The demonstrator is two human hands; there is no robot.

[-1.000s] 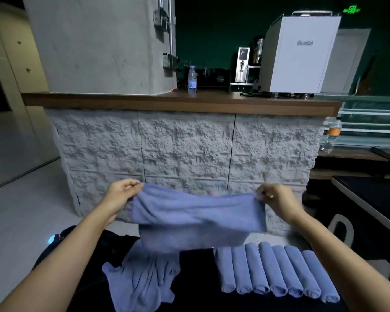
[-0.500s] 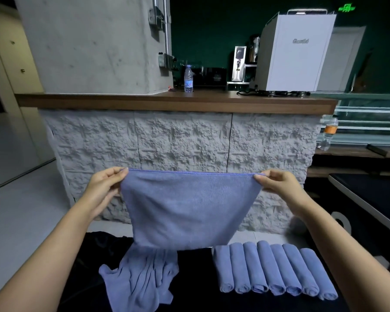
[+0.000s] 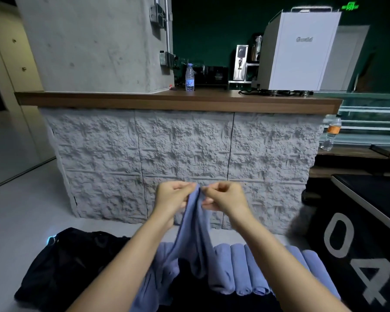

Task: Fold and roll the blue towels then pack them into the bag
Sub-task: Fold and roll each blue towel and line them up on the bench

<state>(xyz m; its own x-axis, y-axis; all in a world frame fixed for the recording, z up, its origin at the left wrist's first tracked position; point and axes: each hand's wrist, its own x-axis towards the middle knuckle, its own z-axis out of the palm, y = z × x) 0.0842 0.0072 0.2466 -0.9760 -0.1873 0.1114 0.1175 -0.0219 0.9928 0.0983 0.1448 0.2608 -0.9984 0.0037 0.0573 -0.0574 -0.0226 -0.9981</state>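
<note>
I hold one blue towel [image 3: 196, 230] up in front of me, folded in half so it hangs down in a narrow drape. My left hand [image 3: 170, 197] and my right hand [image 3: 223, 195] pinch its top corners, almost touching each other. Under my arms a row of several rolled blue towels [image 3: 241, 273] lies on the black surface [image 3: 212, 302]. A loose crumpled blue towel [image 3: 158, 280] lies to their left, partly hidden by my left forearm. The black bag [image 3: 63, 262] slumps at the lower left.
A grey stone-faced counter [image 3: 180, 163] with a wooden top [image 3: 178, 102] stands close ahead, carrying a water bottle [image 3: 189, 77] and a white machine [image 3: 300, 52]. A black table marked "04" [image 3: 356, 251] is at the right. Grey floor [image 3: 20, 210] lies at the left.
The towel was stretched wide between my hands; now both hands have come together at the middle, folding it in half so it hangs narrow.
</note>
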